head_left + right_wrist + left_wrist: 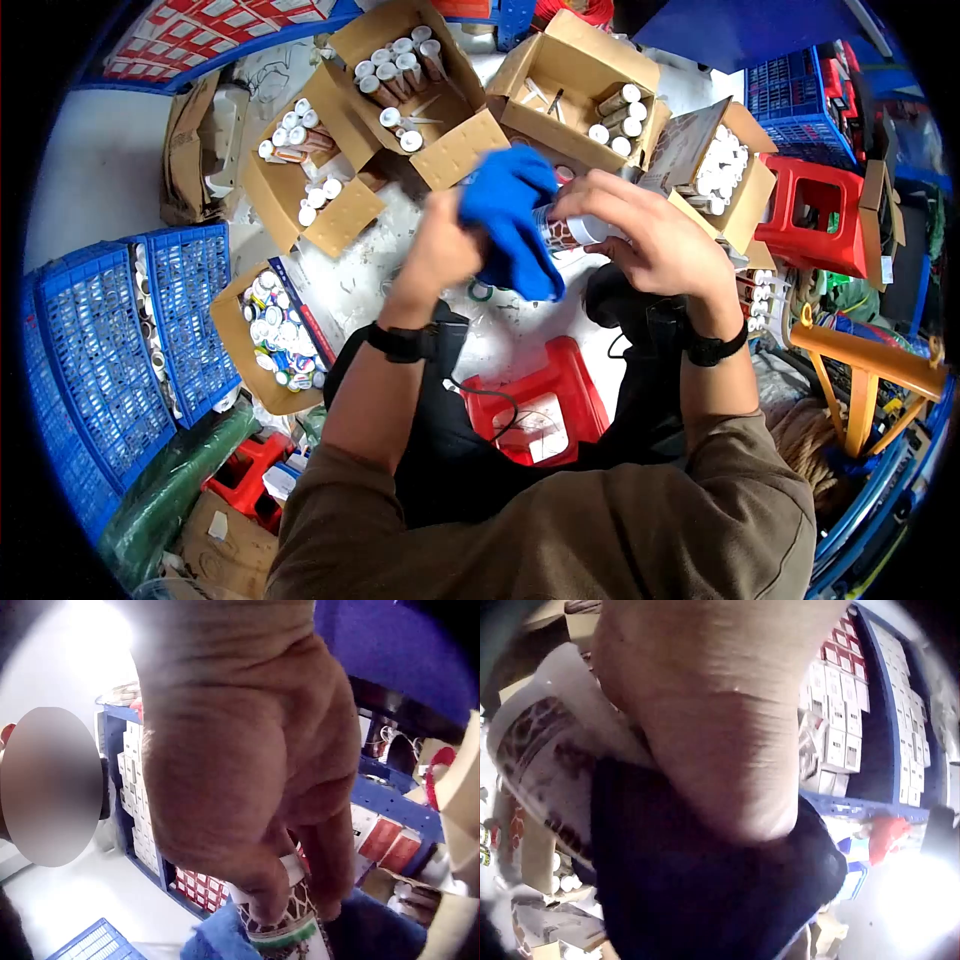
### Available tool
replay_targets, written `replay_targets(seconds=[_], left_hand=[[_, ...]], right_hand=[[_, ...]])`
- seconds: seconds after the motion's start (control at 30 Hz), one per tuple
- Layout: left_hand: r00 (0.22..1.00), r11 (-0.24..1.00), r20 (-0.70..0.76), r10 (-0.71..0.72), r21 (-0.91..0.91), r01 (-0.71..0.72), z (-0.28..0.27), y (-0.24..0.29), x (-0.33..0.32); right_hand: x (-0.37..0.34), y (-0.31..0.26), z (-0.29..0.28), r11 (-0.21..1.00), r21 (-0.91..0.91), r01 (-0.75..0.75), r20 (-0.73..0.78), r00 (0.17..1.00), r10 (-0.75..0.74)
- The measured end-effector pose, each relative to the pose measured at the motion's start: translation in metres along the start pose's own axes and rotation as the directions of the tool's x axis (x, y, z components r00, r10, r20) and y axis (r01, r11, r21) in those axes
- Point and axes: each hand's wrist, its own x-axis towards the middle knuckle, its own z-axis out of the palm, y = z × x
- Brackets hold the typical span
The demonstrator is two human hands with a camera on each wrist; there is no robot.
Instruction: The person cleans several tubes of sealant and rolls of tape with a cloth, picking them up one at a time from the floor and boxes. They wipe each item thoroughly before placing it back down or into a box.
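Observation:
My left hand [440,250] grips a bunched blue cloth [510,215], blurred at its upper edge. My right hand [635,235] holds a white canister [562,234] with a brown net-like pattern, its fingers and thumb around one end. The cloth lies against the canister's other end and hides it. From the left wrist, the dark side of the cloth [682,877] hangs below the hand, with the canister [547,772] at the left. In the right wrist view, fingers and thumb pinch the canister [289,930], which has a green band, and blue cloth [217,937] shows beside it.
Open cardboard boxes [460,150] with several white-capped canisters stand beyond the hands. A box of mixed cans [275,330] sits at left, near blue crates [100,350]. A red stool [550,400] stands between the legs, another red stool [815,215] at right.

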Motion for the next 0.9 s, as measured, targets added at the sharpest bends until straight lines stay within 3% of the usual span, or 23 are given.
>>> replay_targets(seconds=[0.03, 0.07, 0.1, 0.17, 0.23, 0.3, 0.33, 0.37, 0.4, 0.43, 0.47, 0.5, 0.57, 0.63, 0.7, 0.73, 0.77, 0.83, 0.87, 0.9], left_hand=[[0.973, 0.982, -0.175, -0.148, -0.143, 0.124, -0.002, -0.014, -0.004], [0.963, 0.885, -0.225, -0.148, -0.464, 0.028, -0.011, -0.022, 0.008], [0.949, 0.686, -0.271, -0.162, -0.722, -0.09, -0.018, -0.03, 0.02], [0.884, 0.591, -0.404, -0.235, -0.781, -0.2, -0.031, 0.015, 0.032], [0.867, 0.623, -0.456, -0.201, -0.742, -0.246, -0.04, 0.005, 0.03], [0.983, 0.672, -0.169, -0.065, -0.736, -0.082, -0.043, -0.013, 0.024], [1.0, 0.583, 0.015, -0.019, -0.812, 0.023, -0.034, -0.025, 0.025], [0.98, 0.492, 0.193, 0.049, -0.859, 0.145, -0.023, -0.03, 0.027], [0.978, 0.518, 0.208, 0.003, -0.837, 0.177, -0.014, -0.034, 0.024], [0.973, 0.54, 0.226, -0.044, -0.814, 0.214, -0.003, -0.032, 0.017], [0.983, 0.642, 0.182, 0.021, -0.756, 0.126, -0.005, 0.029, 0.021], [0.97, 0.383, 0.165, 0.18, -0.92, 0.086, -0.003, 0.046, 0.026], [0.993, 0.002, 0.092, 0.075, -0.996, 0.092, -0.002, 0.051, 0.023], [0.987, 0.005, -0.008, -0.159, -1.0, -0.007, -0.008, 0.066, 0.027], [1.0, -0.206, 0.007, 0.012, -0.979, 0.009, -0.021, 0.056, 0.028], [0.95, 0.051, -0.106, -0.294, -0.994, -0.095, -0.02, 0.071, 0.032], [0.978, -0.051, -0.112, -0.173, -0.991, -0.122, -0.024, 0.066, 0.032], [0.976, 0.038, -0.174, -0.129, -0.985, -0.17, -0.027, 0.049, 0.034], [0.965, 0.061, -0.197, -0.175, -0.98, -0.189, -0.027, 0.043, 0.029], [0.985, 0.166, -0.164, -0.051, -0.974, -0.153, -0.026, 0.036, 0.025]], right_hand=[[0.0, 0.004, -0.003, 0.999, 0.027, 0.046, 0.026, 0.999, -0.047], [-0.002, 0.005, -0.005, 0.997, 0.082, 0.002, 0.022, 1.0, -0.004], [-0.004, 0.009, -0.008, 0.996, 0.085, 0.01, 0.025, 1.0, -0.012], [-0.011, 0.02, -0.01, 0.988, 0.138, 0.061, -0.105, 0.993, -0.047], [-0.021, 0.03, -0.013, 0.947, 0.321, -0.022, -0.15, 0.986, 0.074], [-0.027, 0.04, -0.012, 0.868, 0.494, 0.042, -0.229, 0.97, 0.083], [-0.028, 0.043, -0.01, 0.868, 0.495, 0.043, -0.229, 0.97, 0.083], [-0.028, 0.045, -0.008, 0.785, 0.616, 0.067, -0.28, 0.95, 0.138], [-0.029, 0.048, -0.005, 0.685, 0.721, 0.101, -0.321, 0.925, 0.202], [-0.031, 0.059, -0.003, 0.7, 0.701, 0.137, -0.375, 0.906, 0.198], [-0.033, 0.064, -0.005, 0.698, 0.706, 0.119, -0.374, 0.9, 0.225], [-0.033, 0.068, -0.007, 0.697, 0.71, 0.102, -0.376, 0.892, 0.252], [-0.03, 0.073, -0.002, 0.594, 0.793, 0.134, -0.372, 0.879, 0.298], [-0.023, 0.07, 0.008, 0.466, 0.87, 0.163, -0.349, 0.871, 0.346], [-0.017, 0.069, 0.015, 0.423, 0.889, 0.175, -0.341, 0.871, 0.355], [-0.014, 0.069, 0.018, 0.382, 0.905, 0.187, -0.334, 0.868, 0.368], [-0.012, 0.069, 0.021, 0.379, 0.907, 0.187, -0.331, 0.87, 0.364], [-0.006, 0.068, 0.024, 0.218, 0.957, 0.19, -0.269, 0.858, 0.437], [-0.002, 0.064, 0.026, 0.151, 0.972, 0.18, -0.23, 0.861, 0.454], [0.002, 0.065, 0.032, 0.133, 0.976, 0.172, -0.215, 0.852, 0.478]])
